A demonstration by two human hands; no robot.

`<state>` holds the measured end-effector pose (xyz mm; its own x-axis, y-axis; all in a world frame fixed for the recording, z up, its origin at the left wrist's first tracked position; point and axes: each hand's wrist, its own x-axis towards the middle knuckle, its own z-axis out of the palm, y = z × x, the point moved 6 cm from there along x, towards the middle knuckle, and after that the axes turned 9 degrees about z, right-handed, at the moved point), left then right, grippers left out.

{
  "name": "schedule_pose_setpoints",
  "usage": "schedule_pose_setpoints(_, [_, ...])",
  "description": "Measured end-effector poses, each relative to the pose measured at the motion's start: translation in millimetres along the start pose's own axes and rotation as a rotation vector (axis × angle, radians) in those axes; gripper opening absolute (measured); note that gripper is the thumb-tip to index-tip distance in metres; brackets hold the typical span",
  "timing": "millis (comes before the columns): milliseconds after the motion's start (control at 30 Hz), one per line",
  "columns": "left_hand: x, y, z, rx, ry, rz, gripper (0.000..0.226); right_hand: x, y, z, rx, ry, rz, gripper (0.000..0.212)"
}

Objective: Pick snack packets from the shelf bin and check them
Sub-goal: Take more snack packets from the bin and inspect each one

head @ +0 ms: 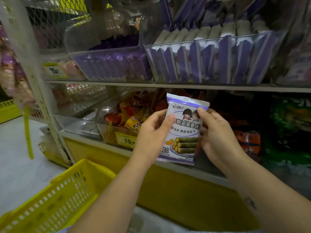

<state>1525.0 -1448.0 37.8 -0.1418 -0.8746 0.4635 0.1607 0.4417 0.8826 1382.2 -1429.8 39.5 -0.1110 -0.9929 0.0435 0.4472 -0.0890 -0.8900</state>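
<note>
At the centre of the head view, I see the snack packet (183,130) held upright in front of the lower shelf, printed face towards the camera. The left hand (151,132) grips its left edge, thumb laid across the front and fingers curled behind. The right hand (217,133) pinches the right edge near the top, thumb on the front. Both hands are clasped on the one packet, and neither is free.

In the upper right of the frame sits the clear shelf bin (202,41), packed with rows of purple and white packets that look like the same product. I judge that to be the source. Just behind the left hand is a bin of orange wrappers (127,113) with a yellow price tag (125,140). A yellow basket (67,190) stands in the lower left.

I read this as the checking step: one packet is picked and its front is on show. The next move probably calls for turning it over to see the back and seams, keeping a light pinch so the filling is not crushed.
</note>
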Motion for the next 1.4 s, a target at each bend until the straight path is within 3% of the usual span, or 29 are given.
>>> schedule_pose_setpoints(100, [-3,2,-1,-0.001,0.022,0.012,0.035,-3,3,3,-0.012,-0.034,-0.005,0.014])
schedule_pose_setpoints(267, [-5,-1,-7,-0.042,0.0,-0.042,0.018,-6,9,4,-0.056,-0.066,0.02,0.014])
schedule_pose_setpoints(533, [-8,-8,-13,-0.089,0.028,-0.156,0.023,-8,15,3,-0.107,-0.057,0.048,0.019])
schedule_pose_setpoints(733, [-5,-7,-13,-0.135,-0.027,-0.107,0.032,-6,11,1,-0.114,-0.024,0.016,0.026])
schedule_pose_setpoints(900, [-4,-3,-11,-0.212,-0.044,-0.064,0.027,-5,12,0,-0.177,-0.027,-0.023,0.033])
schedule_pose_setpoints(1000, [-2,-2,-14,-0.253,0.02,-0.06,0.026,-3,6,4,-0.287,-0.147,-0.058,0.028])
schedule_pose_setpoints(1167, [2,4,-25,-0.365,0.111,-0.095,0.025,-14,23,8,-0.466,-0.521,0.348,0.042])
schedule_pose_setpoints(1267, [1,2,-27,-0.349,0.066,-0.191,0.027,-18,25,5,-0.419,-0.521,0.448,0.037])
schedule_pose_setpoints(1400, [-6,-1,-27,-0.283,-0.151,-0.345,0.036,-18,25,4,-0.278,-0.493,0.511,0.034])
